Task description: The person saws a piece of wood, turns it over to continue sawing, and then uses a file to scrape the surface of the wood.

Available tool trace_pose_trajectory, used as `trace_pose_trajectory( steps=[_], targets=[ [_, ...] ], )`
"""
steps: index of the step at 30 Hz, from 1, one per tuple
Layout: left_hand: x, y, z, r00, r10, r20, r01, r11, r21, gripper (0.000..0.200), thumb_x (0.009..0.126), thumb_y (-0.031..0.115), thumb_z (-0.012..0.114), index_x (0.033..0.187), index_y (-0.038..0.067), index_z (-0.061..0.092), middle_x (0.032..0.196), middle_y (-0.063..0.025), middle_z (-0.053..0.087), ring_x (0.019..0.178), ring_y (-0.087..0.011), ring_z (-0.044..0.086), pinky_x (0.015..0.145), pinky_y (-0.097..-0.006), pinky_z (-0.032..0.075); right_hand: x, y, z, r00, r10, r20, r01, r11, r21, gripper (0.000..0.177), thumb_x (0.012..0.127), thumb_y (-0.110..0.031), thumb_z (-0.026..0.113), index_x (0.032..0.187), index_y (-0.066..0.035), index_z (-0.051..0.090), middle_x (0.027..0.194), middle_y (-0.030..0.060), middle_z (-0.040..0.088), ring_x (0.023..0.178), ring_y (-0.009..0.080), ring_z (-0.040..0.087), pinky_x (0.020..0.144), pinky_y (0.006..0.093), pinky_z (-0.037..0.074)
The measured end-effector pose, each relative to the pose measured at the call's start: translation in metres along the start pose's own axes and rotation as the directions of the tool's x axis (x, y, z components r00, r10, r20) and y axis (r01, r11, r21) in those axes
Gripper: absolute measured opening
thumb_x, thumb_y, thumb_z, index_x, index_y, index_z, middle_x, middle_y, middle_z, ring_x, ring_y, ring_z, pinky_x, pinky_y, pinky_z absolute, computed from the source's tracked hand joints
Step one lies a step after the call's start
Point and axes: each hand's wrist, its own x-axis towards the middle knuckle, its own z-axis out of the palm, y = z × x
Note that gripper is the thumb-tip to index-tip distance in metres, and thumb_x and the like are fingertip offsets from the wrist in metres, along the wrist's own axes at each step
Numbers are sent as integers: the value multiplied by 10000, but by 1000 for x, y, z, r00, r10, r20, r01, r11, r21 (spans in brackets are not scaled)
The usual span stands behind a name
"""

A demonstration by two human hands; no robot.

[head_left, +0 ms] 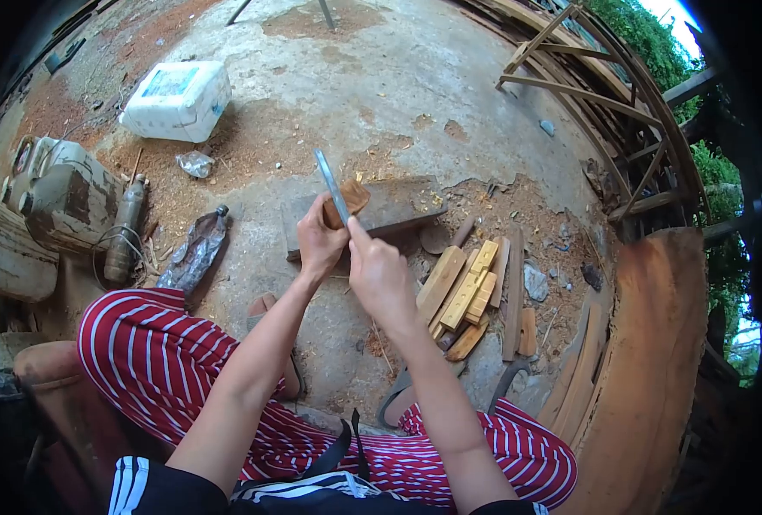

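The left hand is closed around a small brown wood chunk and stands it on a flat dark slab. The right hand grips a long, thin metal blade that rests against the chunk. Smooth yellow sticks lie piled nearby. A white jug lies far off.

One camera rides on the person's head and faces forward and steeply down, a wide fisheye view ringed by dark corners. It sits close: the left grip and right grip fall just above mid-frame, with both forearms running back from them to the bottom edge. Beyond the grips stretches the concrete floor; beneath them are striped trousers; right of them is a broad plank.
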Motion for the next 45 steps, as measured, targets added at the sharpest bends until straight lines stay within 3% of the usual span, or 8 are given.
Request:
trace_pose_trajectory(
  steps=[10,14,20,22,34,37,40,45],
  targets=[
    [1,-3,4,999,25,-24,-25,1000,1,478,691,127,813,1122,55,621,939,-132,705,830,-166,693,748,-308,535,3,4,1,1000,18,-2,-17,996,82,356,956,-163,495,1286,-43,550,838,282,652,809,445,646,702,539,520],
    [2,-9,8,973,224,-60,-225,974,-1,460,696,120,797,1116,58,619,910,-140,701,807,-201,696,728,-322,529,35,25,5,998,66,-11,-65,995,73,330,964,-148,455,1258,-16,524,825,263,662,771,448,659,665,538,542],
    [0,-1,2,996,-82,37,80,996,35,488,701,152,798,1149,74,622,1018,-150,691,949,-264,687,811,-360,532,16,8,-1,999,4,-45,4,983,182,347,949,-140,502,1256,9,561,839,297,639,807,451,638,711,517,518],
    [-1,-7,7,990,143,3,-143,990,23,497,695,156,802,1150,77,620,1036,-151,688,957,-290,679,823,-371,527,26,17,3,993,121,-9,-119,985,122,352,947,-136,506,1268,-4,560,836,298,637,805,452,638,707,517,516],
    [3,-1,4,996,86,-25,-85,996,17,466,692,124,790,1120,75,616,1003,-141,696,923,-292,695,786,-354,538,32,19,8,993,108,-38,-99,979,176,366,959,-147,472,1279,21,532,862,299,653,823,449,654,716,529,531],
    [6,-8,5,995,96,-7,-95,995,35,457,723,153,794,1139,58,630,944,-111,720,864,-147,690,777,-307,530,8,9,10,998,43,-49,-35,987,155,357,956,-160,491,1276,-14,556,854,304,646,837,439,656,732,526,530],
    [2,-3,7,994,102,27,-102,995,19,486,687,127,796,1137,75,618,1028,-163,686,952,-281,688,811,-355,534,29,15,1,980,196,-10,-191,962,195,342,956,-172,503,1252,-23,588,868,307,643,850,440,653,732,509,536],
    [4,-5,5,988,149,29,-150,987,52,485,701,138,799,1148,79,619,1033,-137,700,943,-251,694,804,-345,536,11,10,11,992,123,-13,-120,984,130,344,941,-144,521,1263,-41,579,866,299,644,834,449,642,720,533,519]
  ],
)
